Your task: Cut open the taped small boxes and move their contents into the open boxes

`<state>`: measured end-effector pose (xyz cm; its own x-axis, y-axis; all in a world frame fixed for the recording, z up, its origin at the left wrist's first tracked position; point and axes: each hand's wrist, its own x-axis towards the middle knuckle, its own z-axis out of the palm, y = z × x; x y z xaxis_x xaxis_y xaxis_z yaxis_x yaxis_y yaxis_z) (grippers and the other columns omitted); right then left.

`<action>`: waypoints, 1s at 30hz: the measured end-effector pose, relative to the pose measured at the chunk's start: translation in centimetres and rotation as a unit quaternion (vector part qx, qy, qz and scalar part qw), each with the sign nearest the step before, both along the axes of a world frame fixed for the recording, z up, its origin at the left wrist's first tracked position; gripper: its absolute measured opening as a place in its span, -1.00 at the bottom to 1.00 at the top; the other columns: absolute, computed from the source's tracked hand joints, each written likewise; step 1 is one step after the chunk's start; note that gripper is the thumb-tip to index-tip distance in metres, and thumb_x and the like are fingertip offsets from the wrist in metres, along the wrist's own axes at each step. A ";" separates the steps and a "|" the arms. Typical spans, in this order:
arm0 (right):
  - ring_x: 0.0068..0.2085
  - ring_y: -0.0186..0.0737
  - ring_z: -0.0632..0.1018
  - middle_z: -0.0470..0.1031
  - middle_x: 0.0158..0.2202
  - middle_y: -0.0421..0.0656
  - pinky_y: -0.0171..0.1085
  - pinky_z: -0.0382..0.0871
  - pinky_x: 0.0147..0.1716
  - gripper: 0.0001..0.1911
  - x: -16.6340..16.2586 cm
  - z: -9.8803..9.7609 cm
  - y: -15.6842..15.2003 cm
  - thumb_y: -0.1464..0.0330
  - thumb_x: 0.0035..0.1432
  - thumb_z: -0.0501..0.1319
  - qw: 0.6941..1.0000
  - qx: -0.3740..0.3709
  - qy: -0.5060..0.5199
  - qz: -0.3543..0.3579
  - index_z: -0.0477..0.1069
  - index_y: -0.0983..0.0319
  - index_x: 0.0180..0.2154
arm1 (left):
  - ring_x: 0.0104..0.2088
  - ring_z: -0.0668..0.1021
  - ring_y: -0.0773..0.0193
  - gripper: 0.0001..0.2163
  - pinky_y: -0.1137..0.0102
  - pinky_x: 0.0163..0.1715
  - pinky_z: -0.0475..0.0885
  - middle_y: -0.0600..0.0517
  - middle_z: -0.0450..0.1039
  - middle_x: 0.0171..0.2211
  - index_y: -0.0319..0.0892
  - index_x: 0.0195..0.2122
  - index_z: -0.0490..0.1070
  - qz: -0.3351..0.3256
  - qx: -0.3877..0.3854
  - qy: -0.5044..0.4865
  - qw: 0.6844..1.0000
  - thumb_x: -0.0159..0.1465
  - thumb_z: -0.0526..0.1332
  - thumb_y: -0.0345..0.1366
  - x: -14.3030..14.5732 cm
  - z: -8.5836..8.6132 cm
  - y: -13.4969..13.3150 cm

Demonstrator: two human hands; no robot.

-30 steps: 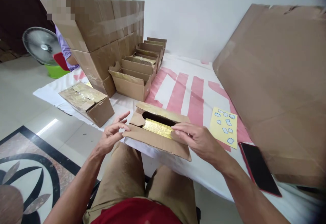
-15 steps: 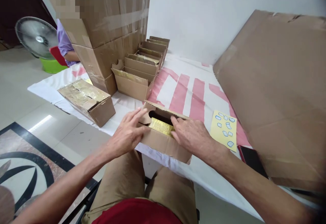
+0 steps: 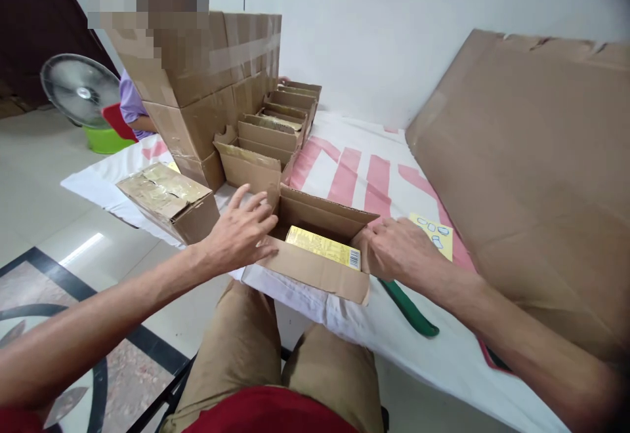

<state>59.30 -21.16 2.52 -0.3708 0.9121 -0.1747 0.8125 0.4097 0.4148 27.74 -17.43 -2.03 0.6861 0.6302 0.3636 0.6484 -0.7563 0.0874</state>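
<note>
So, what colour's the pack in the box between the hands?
The pack is yellow, clearest in the head view.

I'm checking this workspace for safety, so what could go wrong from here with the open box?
The open box sits close to the near edge of the table, so a pull toward the person might tip it, spilling the yellow carton inside. The green object lies beside the box, below the right hand, where it could get knocked.
</note>
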 end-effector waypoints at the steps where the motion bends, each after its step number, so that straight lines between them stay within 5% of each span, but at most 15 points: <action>1: -0.21 0.05 0.59 0.63 -0.28 0.08 -0.13 0.19 -0.28 -0.78 -0.1 -0.2 0.0 0.56 0.18 0.18 1.000 0.004 0.011 0.017 0.60 0.33 -0.24 | 0.29 0.43 -0.32 -0.61 -0.28 0.41 0.02 -0.20 0.61 0.00 -0.11 -0.02 0.59 0.027 -0.008 -0.018 0.999 0.20 0.43 -0.03 -0.5 -0.6 -0.1; 4: -0.14 0.03 0.58 0.62 -0.20 0.09 -0.13 0.22 -0.20 -0.77 -1.1 -0.4 0.0 0.55 0.24 0.15 0.997 -0.001 0.050 0.062 0.60 0.34 -0.22 | 0.23 0.48 -0.30 -0.42 -0.23 0.33 0.19 -0.22 0.57 0.11 -0.12 0.11 0.55 0.086 -0.066 -0.087 0.990 0.18 0.42 0.14 -1.6 -3.0 -0.4; 8: -0.09 0.00 0.60 0.64 -0.14 0.00 -0.19 0.30 -0.19 -0.78 -1.6 -0.1 0.8 0.36 0.32 0.23 0.981 -0.111 0.140 0.079 0.59 0.28 -0.08 | 0.24 0.49 -0.18 -0.43 -0.06 0.27 0.34 -0.21 0.49 0.24 -0.12 0.22 0.49 0.117 -0.132 -0.159 0.971 0.26 0.37 0.07 -1.6 -5.4 -1.1; 11: -0.05 0.07 0.63 0.65 -0.02 0.04 -0.16 0.37 -0.15 -0.46 -1.5 -0.7 1.6 0.35 0.16 0.35 0.979 -0.149 0.127 0.050 0.47 0.29 0.18 | 0.30 0.46 -0.18 -0.43 -0.06 0.30 0.33 -0.23 0.45 0.29 -0.13 0.26 0.46 0.122 -0.157 -0.198 0.960 0.28 0.36 0.00 -1.1 -6.0 -1.4; 13: 0.00 0.11 0.63 0.63 0.05 0.12 -0.11 0.41 -0.08 -0.35 -1.5 -1.4 1.9 0.36 0.18 0.34 0.982 -0.140 0.115 0.049 0.37 0.35 0.28 | 0.31 0.46 -0.17 -0.45 -0.06 0.32 0.32 -0.22 0.44 0.30 -0.12 0.26 0.45 0.123 -0.166 -0.216 0.954 0.28 0.35 -0.03 -0.8 -6.1 -1.5; 16: 0.04 0.10 0.63 0.61 0.09 0.16 -0.08 0.45 -0.03 -0.46 -1.8 -2.2 1.9 0.35 0.31 0.21 0.982 -0.118 0.138 0.046 0.37 0.38 0.27 | 0.32 0.46 -0.16 -0.45 -0.07 0.34 0.32 -0.22 0.44 0.30 -0.11 0.27 0.45 0.126 -0.170 -0.228 0.950 0.28 0.35 -0.06 -0.5 -6.3 -1.6; 20: 0.07 0.09 0.63 0.61 0.14 0.09 -0.04 0.53 -0.02 -0.52 -1.3 -1.4 1.2 0.32 0.31 0.14 0.963 -0.014 0.266 0.035 0.45 0.30 0.21 | 0.32 0.46 -0.16 -0.45 -0.09 0.34 0.32 -0.23 0.44 0.31 -0.14 0.26 0.45 0.127 -0.177 -0.221 0.951 0.27 0.35 -0.07 -0.6 -6.4 -1.6; 24: 0.01 0.09 0.67 0.65 0.10 -0.03 0.00 0.58 0.01 -0.49 0.1 1.8 -0.5 0.23 0.24 0.26 0.890 0.101 0.444 0.022 0.48 0.18 0.21 | 0.34 0.44 -0.20 -0.45 -0.14 0.35 0.30 -0.24 0.44 0.30 -0.16 0.23 0.47 0.146 -0.132 -0.257 0.946 0.27 0.36 -0.01 -0.6 -4.5 -1.9; 27: 0.04 0.08 0.67 0.65 0.10 -0.09 -0.03 0.61 0.04 -0.46 0.6 4.3 -2.3 0.23 0.21 0.34 0.834 0.107 0.540 0.004 0.49 0.14 0.22 | 0.38 0.39 -0.15 -0.51 -0.11 0.39 0.25 -0.17 0.47 0.29 -0.09 0.21 0.48 0.120 -0.075 -0.324 0.935 0.31 0.36 -0.02 0.0 -1.0 -2.4; 30: 0.14 0.11 0.63 0.62 0.16 -0.09 0.01 0.57 0.16 -0.46 0.4 6.2 -3.7 0.23 0.21 0.38 0.801 0.088 0.592 0.010 0.49 0.10 0.22 | 0.38 0.40 -0.12 -0.41 -0.05 0.39 0.29 -0.12 0.44 0.32 -0.03 0.28 0.41 0.028 -0.138 -0.386 0.912 0.26 0.44 -0.03 1.2 3.2 -2.7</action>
